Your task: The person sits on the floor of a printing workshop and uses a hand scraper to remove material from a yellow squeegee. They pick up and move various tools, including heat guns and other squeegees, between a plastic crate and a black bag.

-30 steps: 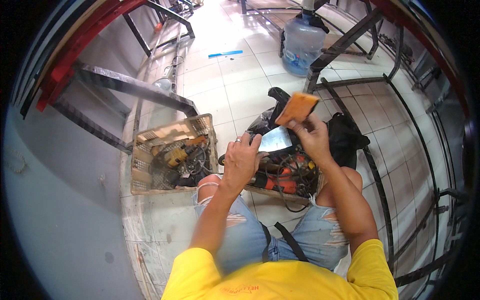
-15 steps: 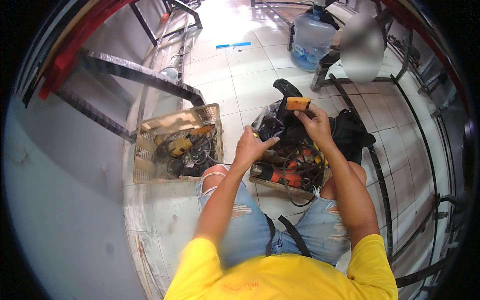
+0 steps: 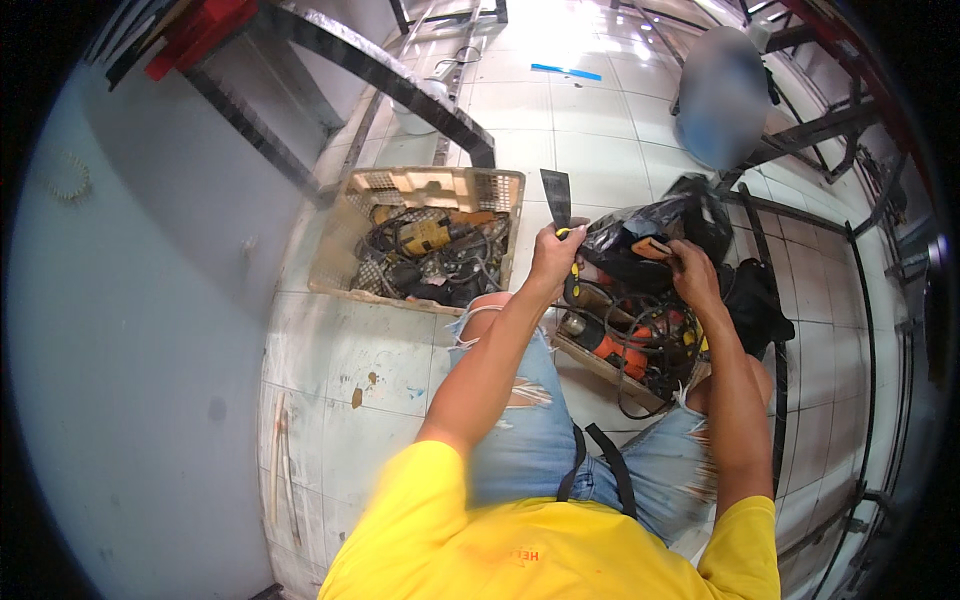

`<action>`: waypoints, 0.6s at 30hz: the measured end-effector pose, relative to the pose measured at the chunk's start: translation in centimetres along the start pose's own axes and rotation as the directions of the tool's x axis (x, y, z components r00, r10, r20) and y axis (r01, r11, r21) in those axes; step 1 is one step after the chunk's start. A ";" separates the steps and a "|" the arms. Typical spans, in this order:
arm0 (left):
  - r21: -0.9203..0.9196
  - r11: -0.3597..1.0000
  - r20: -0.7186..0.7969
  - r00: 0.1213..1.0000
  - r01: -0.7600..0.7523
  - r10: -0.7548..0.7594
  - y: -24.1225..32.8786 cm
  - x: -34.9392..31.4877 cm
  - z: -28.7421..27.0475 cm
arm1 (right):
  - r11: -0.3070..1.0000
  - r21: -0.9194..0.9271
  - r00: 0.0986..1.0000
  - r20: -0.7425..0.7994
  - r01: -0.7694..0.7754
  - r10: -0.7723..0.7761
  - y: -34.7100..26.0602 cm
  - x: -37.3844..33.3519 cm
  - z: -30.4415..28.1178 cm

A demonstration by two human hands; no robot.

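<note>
My left hand (image 3: 553, 262) is closed round the black-and-yellow handle of a putty knife (image 3: 556, 195), its dark flat blade pointing away from me. To the right, my right hand (image 3: 697, 278) pinches a small flat orange-brown block (image 3: 652, 247) with a dark edge. The block is held over a black plastic bag (image 3: 650, 222); whether they touch, I cannot tell. Below both hands, a tool crate (image 3: 592, 362) between my knees holds an orange-and-black power tool (image 3: 622, 352) and tangled dark cables (image 3: 655, 330).
A beige plastic crate (image 3: 335, 262) with a yellow power tool (image 3: 425, 236) and cords stands left of my knee. Black metal frames (image 3: 390, 80) rise on both sides. A black cloth bundle (image 3: 757, 305) lies at right. A blue strip (image 3: 566, 71) lies on the far tiles.
The putty knife's blade now shows upright in my left hand. My right hand has lowered the orange-brown block toward the black bag. The whole view has shifted, with the crates appearing farther right.
</note>
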State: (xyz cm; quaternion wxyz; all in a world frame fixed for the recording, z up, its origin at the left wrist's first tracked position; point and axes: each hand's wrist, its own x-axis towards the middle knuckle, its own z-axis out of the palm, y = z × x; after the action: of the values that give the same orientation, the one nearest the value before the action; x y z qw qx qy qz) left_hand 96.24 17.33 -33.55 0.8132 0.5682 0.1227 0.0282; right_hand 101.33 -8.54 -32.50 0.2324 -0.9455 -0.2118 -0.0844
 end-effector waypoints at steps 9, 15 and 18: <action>-0.197 0.973 0.156 0.983 0.124 -0.094 0.8 -1.5 1.8 | 0.912 -0.405 0.998 -0.055 -0.058 0.039 -0.5 1.9 -0.2; -0.220 0.971 0.156 0.986 0.096 -0.062 0.3 -1.5 0.9 | 0.977 -0.211 0.977 -0.195 0.041 -0.083 -2.3 2.0 -2.3; -0.250 0.959 0.149 0.984 0.137 -0.102 0.5 -1.3 0.2 | 0.935 -0.341 0.887 -0.397 0.096 -0.236 -3.7 1.6 -5.0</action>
State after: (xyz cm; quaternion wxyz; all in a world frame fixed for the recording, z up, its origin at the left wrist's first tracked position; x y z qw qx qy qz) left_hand 95.03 17.08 -32.77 0.8871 0.4492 0.0970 -0.0436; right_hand 100.81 -7.41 -26.18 0.1130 -0.9058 -0.2201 -0.3439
